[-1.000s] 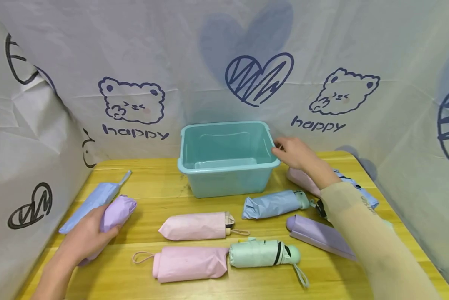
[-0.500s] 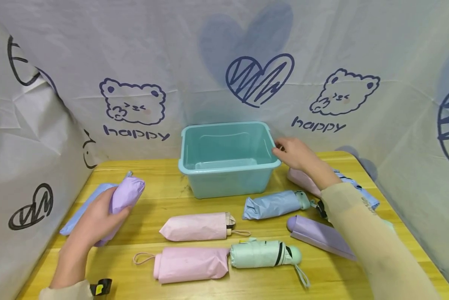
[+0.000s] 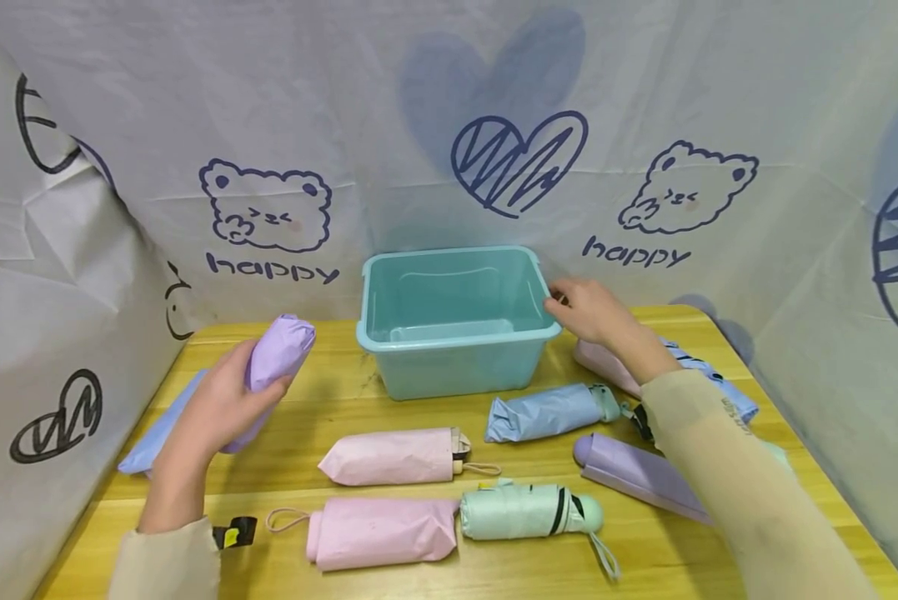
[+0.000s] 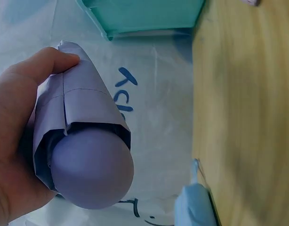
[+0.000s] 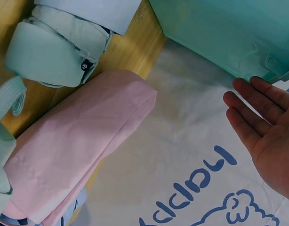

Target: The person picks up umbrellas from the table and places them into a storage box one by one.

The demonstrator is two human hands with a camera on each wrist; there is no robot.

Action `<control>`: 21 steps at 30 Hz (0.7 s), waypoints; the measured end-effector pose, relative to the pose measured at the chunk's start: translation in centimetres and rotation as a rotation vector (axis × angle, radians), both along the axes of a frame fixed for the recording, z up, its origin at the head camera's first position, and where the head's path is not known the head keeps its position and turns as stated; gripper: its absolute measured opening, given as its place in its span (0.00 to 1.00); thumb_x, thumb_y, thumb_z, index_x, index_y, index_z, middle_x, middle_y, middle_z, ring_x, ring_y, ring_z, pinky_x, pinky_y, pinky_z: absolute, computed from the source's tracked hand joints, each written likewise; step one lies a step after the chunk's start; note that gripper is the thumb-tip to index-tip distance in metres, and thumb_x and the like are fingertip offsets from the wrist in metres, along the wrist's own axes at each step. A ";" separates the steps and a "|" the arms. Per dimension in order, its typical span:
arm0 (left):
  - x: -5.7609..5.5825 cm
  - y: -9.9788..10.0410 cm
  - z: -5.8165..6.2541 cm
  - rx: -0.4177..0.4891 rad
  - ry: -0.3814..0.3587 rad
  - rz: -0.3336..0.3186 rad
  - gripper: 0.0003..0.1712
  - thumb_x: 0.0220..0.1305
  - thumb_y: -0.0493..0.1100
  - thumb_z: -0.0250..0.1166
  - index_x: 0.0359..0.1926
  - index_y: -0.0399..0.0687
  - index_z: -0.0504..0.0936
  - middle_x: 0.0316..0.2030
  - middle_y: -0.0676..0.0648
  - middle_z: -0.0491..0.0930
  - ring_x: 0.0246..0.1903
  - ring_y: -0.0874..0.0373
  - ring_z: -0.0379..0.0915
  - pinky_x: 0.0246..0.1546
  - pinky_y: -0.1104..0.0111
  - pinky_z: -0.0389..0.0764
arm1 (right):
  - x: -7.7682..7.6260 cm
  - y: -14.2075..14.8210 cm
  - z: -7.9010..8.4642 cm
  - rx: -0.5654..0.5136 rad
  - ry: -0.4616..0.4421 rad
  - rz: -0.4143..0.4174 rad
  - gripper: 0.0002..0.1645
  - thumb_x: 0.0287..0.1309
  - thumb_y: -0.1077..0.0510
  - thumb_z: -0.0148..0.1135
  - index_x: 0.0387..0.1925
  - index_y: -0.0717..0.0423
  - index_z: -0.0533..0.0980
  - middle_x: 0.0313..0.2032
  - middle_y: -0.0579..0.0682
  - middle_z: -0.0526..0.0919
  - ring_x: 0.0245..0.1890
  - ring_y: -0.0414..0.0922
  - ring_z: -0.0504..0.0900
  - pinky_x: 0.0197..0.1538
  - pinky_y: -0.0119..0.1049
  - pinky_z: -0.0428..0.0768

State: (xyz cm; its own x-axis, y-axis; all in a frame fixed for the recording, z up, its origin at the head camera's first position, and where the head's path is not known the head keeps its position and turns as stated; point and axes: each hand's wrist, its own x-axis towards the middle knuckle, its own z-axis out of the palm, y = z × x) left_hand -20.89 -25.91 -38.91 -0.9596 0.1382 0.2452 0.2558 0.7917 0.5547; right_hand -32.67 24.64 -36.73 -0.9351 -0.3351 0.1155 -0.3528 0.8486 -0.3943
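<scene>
From the head view, I saw the left hand (image 3: 227, 392) clamped round a lilac fabric folded umbrella (image 3: 282, 350) above the yellow wooden desk (image 3: 313, 392), left of a teal rectangular plastic bin (image 3: 459, 367). The left wrist view alone bared its round, smooth knob (image 4: 92, 168). The right wrist view showed the right hand's (image 5: 276, 136) fingers (image 5: 255, 101) outstretched beside the bin.

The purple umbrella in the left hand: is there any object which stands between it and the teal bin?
Nothing visible stands between the purple umbrella in the left hand and the teal bin; only bare table shows there in the head view. The bin's left rim would probably be the only edge to clear.
</scene>
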 end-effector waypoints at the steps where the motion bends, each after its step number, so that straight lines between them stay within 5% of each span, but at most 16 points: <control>1: -0.2 0.2 0.2 0.001 0.002 -0.004 0.40 0.68 0.47 0.67 0.71 0.28 0.65 0.59 0.27 0.75 0.53 0.32 0.75 0.53 0.35 0.75 | 0.0 0.0 0.0 0.001 -0.002 -0.003 0.25 0.74 0.51 0.50 0.57 0.66 0.77 0.47 0.62 0.85 0.46 0.57 0.83 0.52 0.54 0.81; 21: -3.9 4.1 5.9 0.002 0.069 -0.114 0.39 0.67 0.46 0.68 0.73 0.35 0.65 0.58 0.30 0.75 0.52 0.35 0.75 0.53 0.37 0.76 | 0.4 -0.3 -0.2 0.001 -0.017 -0.050 0.26 0.75 0.50 0.48 0.60 0.67 0.76 0.49 0.62 0.84 0.46 0.57 0.81 0.53 0.54 0.81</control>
